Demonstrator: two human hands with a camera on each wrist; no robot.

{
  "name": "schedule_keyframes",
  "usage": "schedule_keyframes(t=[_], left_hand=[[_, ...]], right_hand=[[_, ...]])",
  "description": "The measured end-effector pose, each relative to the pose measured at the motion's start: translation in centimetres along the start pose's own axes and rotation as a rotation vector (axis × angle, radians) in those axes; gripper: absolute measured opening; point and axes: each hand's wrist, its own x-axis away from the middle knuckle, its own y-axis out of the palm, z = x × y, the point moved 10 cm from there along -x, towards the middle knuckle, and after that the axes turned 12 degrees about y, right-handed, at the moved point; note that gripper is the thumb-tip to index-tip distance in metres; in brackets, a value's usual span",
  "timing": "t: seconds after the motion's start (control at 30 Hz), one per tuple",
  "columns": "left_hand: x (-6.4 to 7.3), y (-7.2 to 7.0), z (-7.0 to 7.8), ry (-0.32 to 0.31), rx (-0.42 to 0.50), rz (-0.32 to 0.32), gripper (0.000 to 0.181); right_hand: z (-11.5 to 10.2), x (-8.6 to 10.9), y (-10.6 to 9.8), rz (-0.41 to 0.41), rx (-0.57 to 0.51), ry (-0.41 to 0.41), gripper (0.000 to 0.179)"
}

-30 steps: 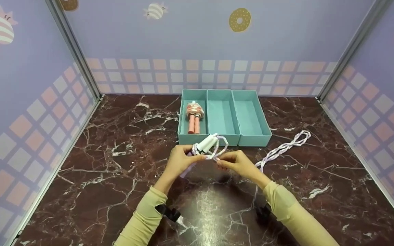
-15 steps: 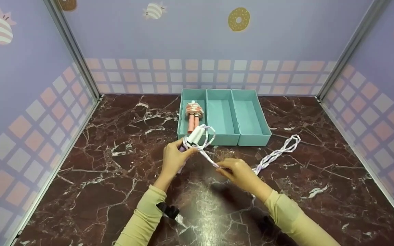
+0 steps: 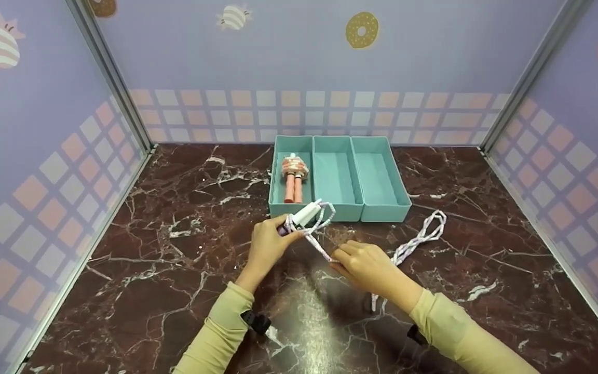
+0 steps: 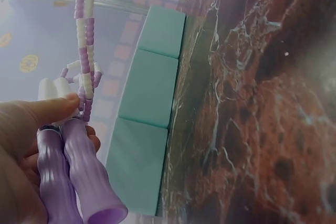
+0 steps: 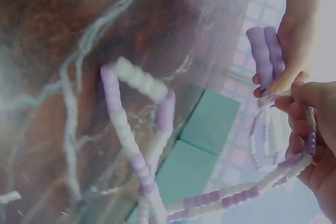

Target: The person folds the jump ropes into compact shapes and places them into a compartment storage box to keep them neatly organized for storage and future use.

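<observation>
A jump rope with two purple-and-white handles (image 4: pixel 86 169) and a beaded white-and-purple cord is held between both hands. My left hand (image 3: pixel 269 243) grips the two handles side by side, its thumb over the cord where it loops round them. The fingers of my right hand (image 3: pixel 364 265) pinch the doubled beaded cord (image 5: pixel 210 199), which runs taut up from the handles in the left wrist view. Beyond the right hand, the rest of the cord trails over the table in a twisted loop (image 3: pixel 429 228).
A teal box (image 3: pixel 336 212) with three compartments stands at the back of the table (image 3: pixel 174 270). Its left compartment holds a second jump rope with pink handles (image 3: pixel 294 188), its cord bundled. Patterned purple walls (image 3: pixel 299 62) enclose the back and sides.
My right hand has drawn away from the left toward the lower right, stretching the doubled cord between them. The trailing loop has shifted left and toward me. My left hand keeps its grip.
</observation>
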Motion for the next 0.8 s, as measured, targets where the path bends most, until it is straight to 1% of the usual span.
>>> schedule_keyframes(t=[0.1, 0.2, 0.3, 0.43, 0.53, 0.6, 0.73, 0.8], left_hand=[[-0.1, 0.2, 0.9, 0.032, -0.056, -0.014, 0.026], [-0.1, 0.8, 1.8, 0.09, -0.146, -0.05, 0.026], [0.0, 1.6, 2.7, 0.164, -0.247, -0.111, 0.026], [0.4, 2.8, 3.8, 0.242, -0.338, -0.203, 0.027], [0.7, 3.7, 4.6, 0.295, -0.393, -0.271, 0.027], [0.9, 4.3, 5.1, 0.333, -0.419, -0.314, 0.027], [1.3, 5.3, 6.1, 0.404, -0.434, -0.387, 0.026], [1.5, 5.6, 6.5, 0.443, -0.427, -0.419, 0.025]], right_hand=[[-0.8, -0.1, -0.5, 0.015, 0.106, -0.067, 0.026], [-1.6, -0.3, -0.8, -0.001, 0.194, -0.14, 0.02], [-1.9, -0.8, -1.1, -0.032, 0.257, -0.201, 0.008], [-2.0, -1.7, -1.7, -0.046, 0.307, -0.257, 0.006], [-1.9, -2.3, -2.1, -0.048, 0.309, -0.279, 0.015], [-1.7, -2.8, -2.3, -0.061, 0.284, -0.277, 0.021], [-0.6, -3.9, -2.5, -0.107, 0.211, -0.232, 0.023], [0.1, -4.5, -2.4, -0.146, 0.147, -0.206, 0.023]])
